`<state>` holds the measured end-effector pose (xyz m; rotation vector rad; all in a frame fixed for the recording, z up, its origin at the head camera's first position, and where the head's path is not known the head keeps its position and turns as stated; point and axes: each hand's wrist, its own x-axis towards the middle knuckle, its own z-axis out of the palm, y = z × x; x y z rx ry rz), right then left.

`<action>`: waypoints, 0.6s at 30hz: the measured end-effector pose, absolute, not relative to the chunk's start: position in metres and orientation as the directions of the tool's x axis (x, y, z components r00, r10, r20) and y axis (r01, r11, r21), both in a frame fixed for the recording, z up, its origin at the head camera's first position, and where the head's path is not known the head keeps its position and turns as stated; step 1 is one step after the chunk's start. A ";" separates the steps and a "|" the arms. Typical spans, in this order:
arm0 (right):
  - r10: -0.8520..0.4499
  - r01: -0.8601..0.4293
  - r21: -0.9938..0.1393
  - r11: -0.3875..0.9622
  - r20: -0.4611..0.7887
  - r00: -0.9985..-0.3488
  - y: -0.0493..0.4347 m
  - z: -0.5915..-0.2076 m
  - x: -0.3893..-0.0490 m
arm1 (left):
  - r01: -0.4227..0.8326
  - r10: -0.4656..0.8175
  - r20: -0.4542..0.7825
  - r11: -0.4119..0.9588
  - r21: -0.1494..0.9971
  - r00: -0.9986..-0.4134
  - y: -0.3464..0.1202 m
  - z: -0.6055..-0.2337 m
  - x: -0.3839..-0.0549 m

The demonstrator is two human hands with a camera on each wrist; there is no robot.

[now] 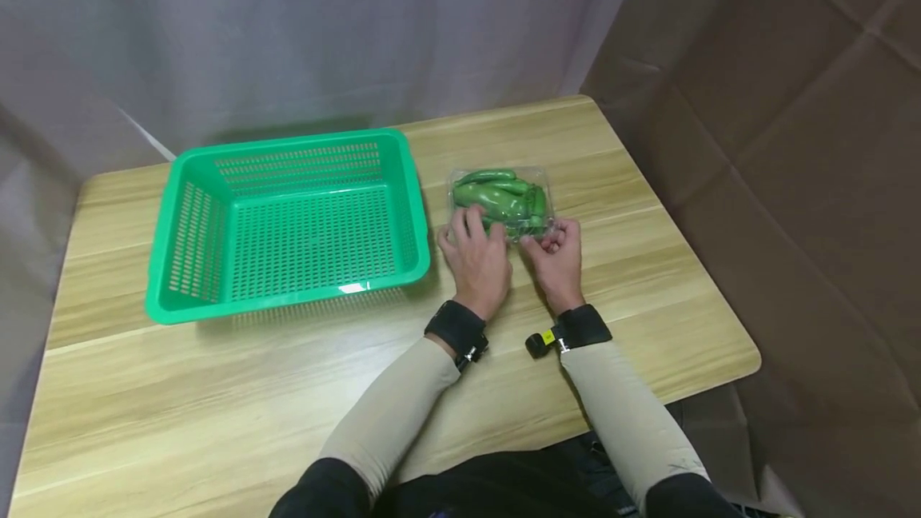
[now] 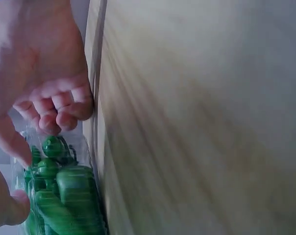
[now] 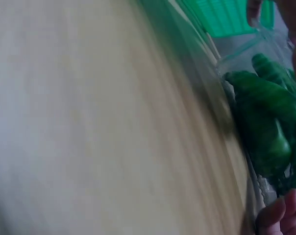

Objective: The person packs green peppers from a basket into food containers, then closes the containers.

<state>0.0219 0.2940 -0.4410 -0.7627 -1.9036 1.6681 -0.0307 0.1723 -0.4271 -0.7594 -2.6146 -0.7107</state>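
A clear plastic box [image 1: 539, 176] full of green peppers [image 1: 492, 200] lies on the table, right of a green basket. My left hand [image 1: 480, 262] is at its front left corner, fingers bent loosely over the edge. In the left wrist view, those fingers [image 2: 66, 120] hang above the peppers. At the front right corner, my right hand [image 1: 558, 260] pinches the box's edge between thumb and curled fingers. The right wrist view shows the right fingertips [image 3: 291, 208] against that edge, with dark green peppers [image 3: 265, 112] behind the clear plastic.
The green plastic basket [image 1: 288, 310], with perforated walls and bottom, stands on the left half of the wood-grain table [image 1: 237, 414]. Grey cloth [image 1: 302, 30] hangs behind the table, and brown cloth [image 1: 784, 142] hangs at its right.
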 end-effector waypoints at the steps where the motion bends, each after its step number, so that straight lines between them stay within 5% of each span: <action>1: 0.695 0.096 -0.988 0.121 0.016 -0.718 0.292 -0.442 0.022 | 0.565 0.404 0.426 0.733 0.378 -0.809 0.172 -0.427 -0.030; 11: 0.754 0.170 -0.955 0.241 0.074 -0.653 0.282 -0.447 0.013 | 0.548 0.427 0.352 0.725 0.417 -0.833 0.173 -0.418 -0.034; 18: 0.735 0.104 -0.967 -0.231 -0.244 -0.633 0.274 -0.438 0.006 | 0.559 0.462 0.317 0.711 0.427 -0.828 0.175 -0.415 -0.035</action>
